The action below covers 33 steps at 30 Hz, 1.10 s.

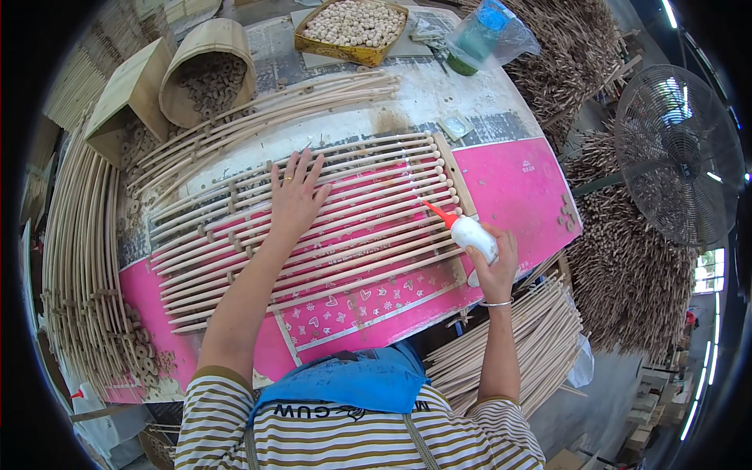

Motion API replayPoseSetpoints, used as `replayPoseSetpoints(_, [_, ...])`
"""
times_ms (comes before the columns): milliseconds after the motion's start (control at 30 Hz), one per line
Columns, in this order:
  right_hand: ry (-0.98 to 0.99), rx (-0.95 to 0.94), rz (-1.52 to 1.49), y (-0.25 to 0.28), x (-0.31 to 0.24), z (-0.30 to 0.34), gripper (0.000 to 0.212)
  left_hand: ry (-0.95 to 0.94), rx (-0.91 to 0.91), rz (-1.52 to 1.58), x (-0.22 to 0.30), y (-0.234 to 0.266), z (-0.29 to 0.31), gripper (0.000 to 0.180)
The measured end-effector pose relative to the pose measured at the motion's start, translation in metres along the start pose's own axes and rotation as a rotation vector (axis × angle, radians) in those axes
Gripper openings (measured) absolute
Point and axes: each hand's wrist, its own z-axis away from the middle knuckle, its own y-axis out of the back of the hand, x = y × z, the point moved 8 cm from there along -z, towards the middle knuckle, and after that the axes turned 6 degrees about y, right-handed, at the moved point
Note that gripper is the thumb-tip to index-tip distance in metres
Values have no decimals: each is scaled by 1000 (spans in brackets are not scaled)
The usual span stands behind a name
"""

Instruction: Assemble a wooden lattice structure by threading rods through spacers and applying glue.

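Note:
A row of wooden dowels (345, 210) lies side by side across the table, their right ends tipped with small wooden balls and lined up along a wooden strip (456, 178). Across the upper dowels rests my left hand (298, 196), its fingers spread flat and a ring on one of them. My right hand (498, 262) is wrapped round a white glue bottle (473, 237). The bottle is tilted, and its red nozzle (439, 211) points at the dowels near their ball ends. White glue spots (409, 168) run in a line over the upper dowels.
Wooden rings spill from a round wooden tub (207, 74) and a wooden box (129, 102) at the far left. A yellow tray (352, 53) of wooden balls stands at the back, near a green-bottomed container (474, 48). Dowel bundles (509, 341) and a black fan (680, 153) stand at right.

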Motion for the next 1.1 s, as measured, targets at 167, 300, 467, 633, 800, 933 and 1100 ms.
replayPoseSetpoints(167, [11,-39,71,-2,-2,5,49,3,-4,-1,0,-1,1,63])
replayPoseSetpoints(300, [12,-19,24,-2,-3,7,49,-4,-20,-17,-1,-3,0,64])
replayPoseSetpoints(467, [-7,7,-2,6,-4,14,49,-26,41,0,4,17,4,69])
replayPoseSetpoints(633, [-54,14,14,14,-4,24,50,-137,-59,79,23,49,59,75])
replayPoseSetpoints(800, [-58,-6,37,13,-5,29,50,-240,-197,130,40,64,111,76])
replayPoseSetpoints(933, [-45,-16,68,12,-8,30,50,-261,-175,120,45,60,124,68])
replayPoseSetpoints(1100, [-39,-16,64,12,-11,33,50,-246,-189,95,44,48,129,60])
